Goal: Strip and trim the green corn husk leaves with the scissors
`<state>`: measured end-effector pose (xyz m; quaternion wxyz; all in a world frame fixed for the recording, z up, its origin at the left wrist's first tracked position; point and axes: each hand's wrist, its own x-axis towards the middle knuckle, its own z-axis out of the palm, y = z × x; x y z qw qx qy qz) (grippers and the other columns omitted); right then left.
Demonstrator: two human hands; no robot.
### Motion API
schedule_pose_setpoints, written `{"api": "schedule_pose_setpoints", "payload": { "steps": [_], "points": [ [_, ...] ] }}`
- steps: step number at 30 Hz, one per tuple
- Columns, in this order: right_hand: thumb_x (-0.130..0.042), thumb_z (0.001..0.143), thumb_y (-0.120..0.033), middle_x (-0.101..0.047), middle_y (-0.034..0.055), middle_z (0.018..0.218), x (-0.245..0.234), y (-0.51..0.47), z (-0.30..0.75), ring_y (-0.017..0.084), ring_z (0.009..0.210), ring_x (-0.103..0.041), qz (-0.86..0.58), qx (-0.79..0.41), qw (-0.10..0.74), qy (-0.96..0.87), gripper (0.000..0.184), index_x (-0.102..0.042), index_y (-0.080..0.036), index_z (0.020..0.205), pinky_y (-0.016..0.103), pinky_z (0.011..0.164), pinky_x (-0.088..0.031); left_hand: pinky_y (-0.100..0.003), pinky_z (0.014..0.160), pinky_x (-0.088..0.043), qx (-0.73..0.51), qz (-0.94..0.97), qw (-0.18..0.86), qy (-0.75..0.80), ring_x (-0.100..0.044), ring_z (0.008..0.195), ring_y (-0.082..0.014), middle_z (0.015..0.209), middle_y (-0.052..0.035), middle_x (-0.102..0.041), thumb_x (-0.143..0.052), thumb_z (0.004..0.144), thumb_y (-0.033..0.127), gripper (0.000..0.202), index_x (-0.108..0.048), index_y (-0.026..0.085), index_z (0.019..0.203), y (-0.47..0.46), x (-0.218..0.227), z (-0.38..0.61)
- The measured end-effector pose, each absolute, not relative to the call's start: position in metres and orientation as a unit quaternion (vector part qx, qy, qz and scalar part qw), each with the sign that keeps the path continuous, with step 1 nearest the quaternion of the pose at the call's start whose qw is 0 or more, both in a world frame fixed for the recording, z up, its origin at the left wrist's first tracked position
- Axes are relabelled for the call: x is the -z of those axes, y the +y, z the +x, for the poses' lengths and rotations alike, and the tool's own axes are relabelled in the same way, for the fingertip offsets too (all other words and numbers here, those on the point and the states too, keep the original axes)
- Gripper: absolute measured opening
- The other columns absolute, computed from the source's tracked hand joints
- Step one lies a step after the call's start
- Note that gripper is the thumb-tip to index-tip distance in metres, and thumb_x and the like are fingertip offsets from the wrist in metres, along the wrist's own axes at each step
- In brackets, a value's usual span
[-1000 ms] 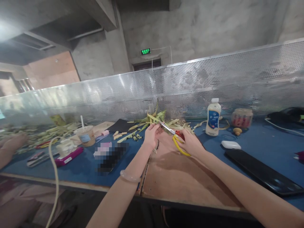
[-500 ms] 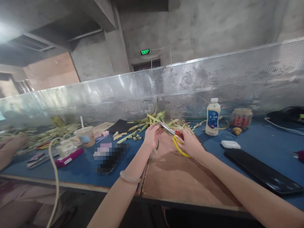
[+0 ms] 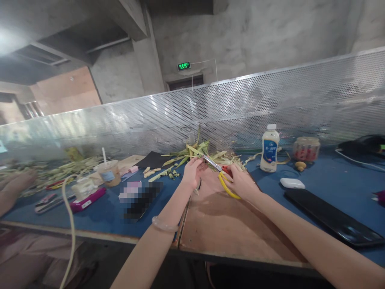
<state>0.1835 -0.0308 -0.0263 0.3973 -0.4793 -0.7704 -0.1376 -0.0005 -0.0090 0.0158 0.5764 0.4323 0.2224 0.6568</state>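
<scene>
Above the wooden board [image 3: 216,224], my left hand [image 3: 192,170] is closed in a pinch at a pale green corn husk strip [image 3: 195,151]; its fingertips are partly hidden. My right hand [image 3: 239,180] is wrapped round the handles of a pair of scissors [image 3: 214,163], one loop red and the other yellow. The metal blades point left and away, with their tips at my left fingertips. Behind both hands lies a loose pile of green and yellowish husks [image 3: 224,156]. Small cut bits [image 3: 171,174] are scattered left of my left hand.
A milk bottle [image 3: 270,148], a lidded jar [image 3: 306,149], a white earphone case [image 3: 292,183] and a black phone [image 3: 331,216] are on the right. To the left stand a drink cup [image 3: 108,172] and a magenta box [image 3: 88,200]. Another person's hand [image 3: 21,179] works far left.
My hands and the scissors stay almost in place. The other person's hand at the far left has shifted slightly.
</scene>
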Motion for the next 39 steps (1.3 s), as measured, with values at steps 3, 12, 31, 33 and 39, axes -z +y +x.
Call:
{"api": "schedule_pose_setpoints", "payload": {
  "steps": [3, 12, 31, 33, 39],
  "points": [
    [-0.047, 0.083, -0.042, -0.060, 0.0062, 0.084, 0.0266, -0.0299, 0.1840, 0.021, 0.071, -0.058, -0.483, 0.137, 0.390, -0.772, 0.023, -0.048, -0.020, 0.093, 0.029, 0.056, -0.038, -0.027, 0.075, -0.049, -0.658, 0.430, 0.578, 0.219, -0.063, 0.069, -0.0120, 0.079, -0.0041, -0.069, -0.065, 0.064, 0.012, 0.009, -0.060, 0.014, 0.072, -0.0092, -0.0160, -0.0002],
    [-0.046, 0.084, -0.040, -0.057, 0.0036, 0.077, 0.0246, -0.0321, 0.1843, 0.019, 0.066, -0.055, -0.483, 0.142, 0.383, -0.775, 0.020, -0.047, -0.021, 0.091, 0.027, 0.052, -0.033, -0.028, 0.075, -0.048, -0.654, 0.439, 0.577, 0.217, -0.063, 0.071, -0.0133, 0.083, -0.0041, -0.069, -0.068, 0.064, 0.016, 0.012, -0.060, 0.015, 0.073, -0.0076, -0.0149, -0.0018],
    [-0.048, 0.083, -0.038, -0.057, 0.0059, 0.086, 0.0260, -0.0279, 0.1868, 0.019, 0.070, -0.056, -0.491, 0.125, 0.364, -0.781, 0.023, -0.048, -0.019, 0.095, 0.027, 0.054, -0.032, -0.028, 0.070, -0.046, -0.646, 0.465, 0.561, 0.227, -0.059, 0.070, -0.0125, 0.077, -0.0018, -0.067, -0.073, 0.059, 0.019, 0.018, -0.064, 0.015, 0.075, -0.0035, -0.0142, -0.0076],
    [-0.048, 0.083, -0.037, -0.057, 0.0064, 0.087, 0.0258, -0.0278, 0.1868, 0.019, 0.070, -0.056, -0.492, 0.122, 0.363, -0.782, 0.022, -0.048, -0.019, 0.095, 0.027, 0.055, -0.033, -0.028, 0.070, -0.046, -0.644, 0.463, 0.565, 0.225, -0.060, 0.071, -0.0129, 0.078, -0.0021, -0.067, -0.072, 0.059, 0.018, 0.018, -0.064, 0.015, 0.075, -0.0041, -0.0147, -0.0077],
    [-0.050, 0.081, -0.037, -0.057, 0.0069, 0.089, 0.0260, -0.0262, 0.1881, 0.019, 0.071, -0.057, -0.487, 0.133, 0.358, -0.786, 0.022, -0.046, -0.019, 0.093, 0.027, 0.058, -0.036, -0.028, 0.071, -0.046, -0.642, 0.454, 0.576, 0.224, -0.060, 0.069, -0.0125, 0.075, -0.0008, -0.066, -0.072, 0.057, 0.016, 0.016, -0.062, 0.016, 0.071, -0.0044, -0.0154, -0.0089]
  ]
}}
